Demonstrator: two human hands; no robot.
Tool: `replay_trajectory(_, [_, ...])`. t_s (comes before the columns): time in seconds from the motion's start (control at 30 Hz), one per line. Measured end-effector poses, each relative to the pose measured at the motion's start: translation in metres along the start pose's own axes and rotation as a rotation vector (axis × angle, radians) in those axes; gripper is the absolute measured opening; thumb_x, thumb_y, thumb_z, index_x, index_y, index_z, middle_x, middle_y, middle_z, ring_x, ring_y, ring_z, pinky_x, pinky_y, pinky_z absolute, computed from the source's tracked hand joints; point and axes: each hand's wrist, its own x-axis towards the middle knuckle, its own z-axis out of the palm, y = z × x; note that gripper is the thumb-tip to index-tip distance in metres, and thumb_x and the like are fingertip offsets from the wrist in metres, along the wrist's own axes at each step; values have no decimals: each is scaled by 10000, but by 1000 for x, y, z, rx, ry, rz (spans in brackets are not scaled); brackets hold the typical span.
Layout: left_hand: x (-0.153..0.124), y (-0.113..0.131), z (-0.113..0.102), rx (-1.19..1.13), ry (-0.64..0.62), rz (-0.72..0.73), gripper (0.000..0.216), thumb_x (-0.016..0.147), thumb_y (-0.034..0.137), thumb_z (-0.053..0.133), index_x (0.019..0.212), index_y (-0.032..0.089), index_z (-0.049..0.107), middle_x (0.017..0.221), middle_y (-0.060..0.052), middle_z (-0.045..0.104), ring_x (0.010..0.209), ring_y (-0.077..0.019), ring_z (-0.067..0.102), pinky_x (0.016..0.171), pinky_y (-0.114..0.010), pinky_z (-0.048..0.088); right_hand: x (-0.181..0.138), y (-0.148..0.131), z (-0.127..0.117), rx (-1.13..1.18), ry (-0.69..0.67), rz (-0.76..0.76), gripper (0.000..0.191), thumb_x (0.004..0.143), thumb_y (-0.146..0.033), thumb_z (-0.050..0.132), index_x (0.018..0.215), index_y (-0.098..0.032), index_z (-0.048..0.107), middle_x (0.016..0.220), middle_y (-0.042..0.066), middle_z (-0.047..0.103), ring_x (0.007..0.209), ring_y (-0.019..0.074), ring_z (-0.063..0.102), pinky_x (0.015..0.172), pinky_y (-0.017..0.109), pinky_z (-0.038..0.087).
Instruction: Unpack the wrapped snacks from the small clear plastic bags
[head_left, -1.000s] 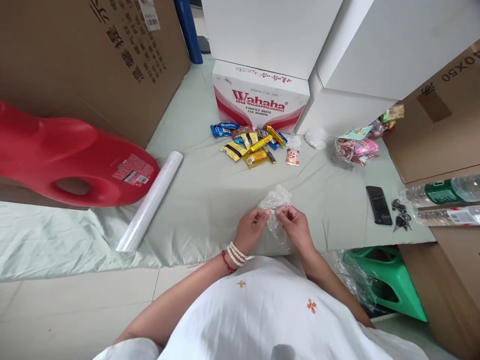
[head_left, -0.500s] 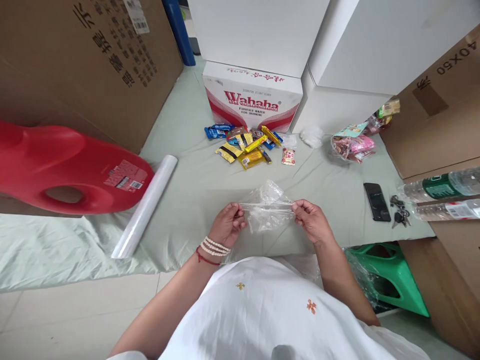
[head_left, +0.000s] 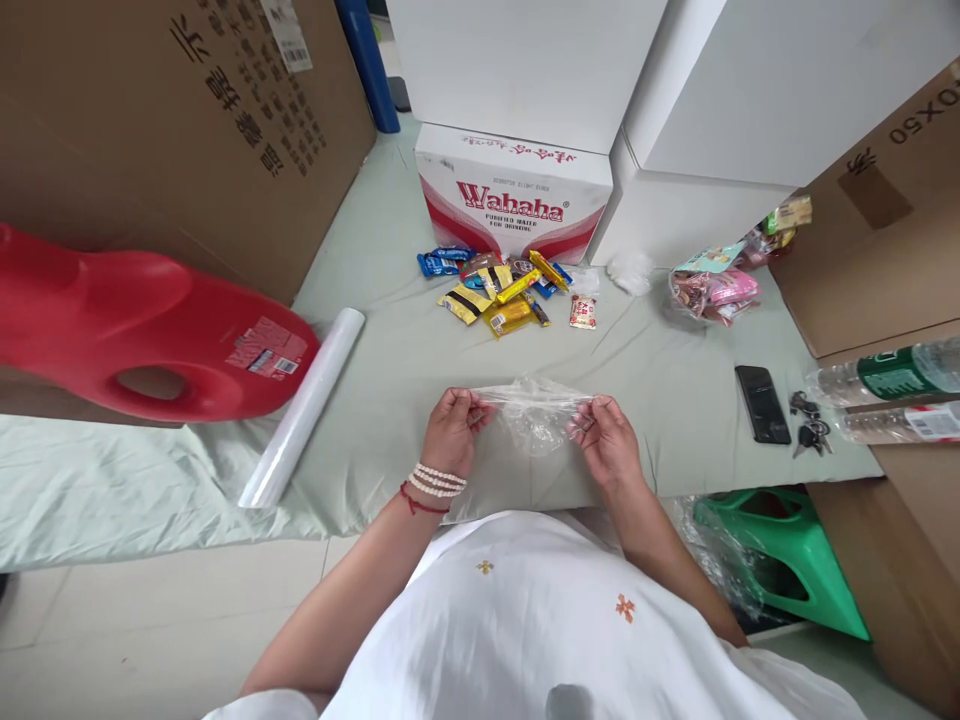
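Stretched between my hands is a clear plastic bag, crumpled and see-through, its top edge pulled taut. My left hand, with a bead bracelet and a red cord at the wrist, pinches one end. The other end is pinched in my right hand. Beyond the bag lies a pile of wrapped snacks in yellow, blue and brown. A small red-and-cream packet rests just right of the pile.
A Wahaha carton stands behind the snacks. To the left are a red jug and a white plastic roll. On the right are a bag of snacks, a phone, keys and bottles. A green stool stands below.
My hands have raised and stretched the bag's edge a little wider, and its loose part now hangs below that edge. The whole view has shifted slightly.
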Motion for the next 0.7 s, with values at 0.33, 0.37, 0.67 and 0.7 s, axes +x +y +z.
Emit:
replay_trajectory(0.33, [16, 11, -23, 91, -41, -23, 386, 718, 450, 816, 806, 212, 526, 773, 25, 651, 661, -96, 630, 616, -212, 533, 19, -10, -30, -372, 170, -113, 371, 752, -503, 754, 830, -260, 484, 665, -70, 514, 458, 90, 408, 381, 234, 255])
replay_trajectory(0.37, [19, 11, -24, 105, -31, -34, 364, 742, 452, 785, 814, 218, 515, 794, 13, 666, 703, -114, 653, 627, -223, 542, 19, -10, -31, -434, 160, -124, 354, 779, -517, 725, 843, -266, 483, 652, -68, 513, 447, 97, 403, 382, 246, 262])
replay_trajectory(0.67, [38, 19, -43, 480, 28, 116, 223, 839, 407, 624, 739, 236, 521, 542, 66, 475, 435, -102, 366, 437, -228, 287, 21, -21, -42, -543, -94, 42, 435, 755, -633, 741, 861, -257, 551, 565, -84, 443, 401, 89, 295, 392, 255, 183])
replay_trajectory(0.7, [38, 22, -49, 527, 14, 117, 237, 834, 403, 643, 707, 233, 536, 526, 57, 476, 450, -114, 375, 451, -239, 289, 23, -21, -47, -598, -100, 13, 421, 767, -627, 736, 849, -252, 563, 557, -80, 453, 408, 96, 317, 403, 258, 209])
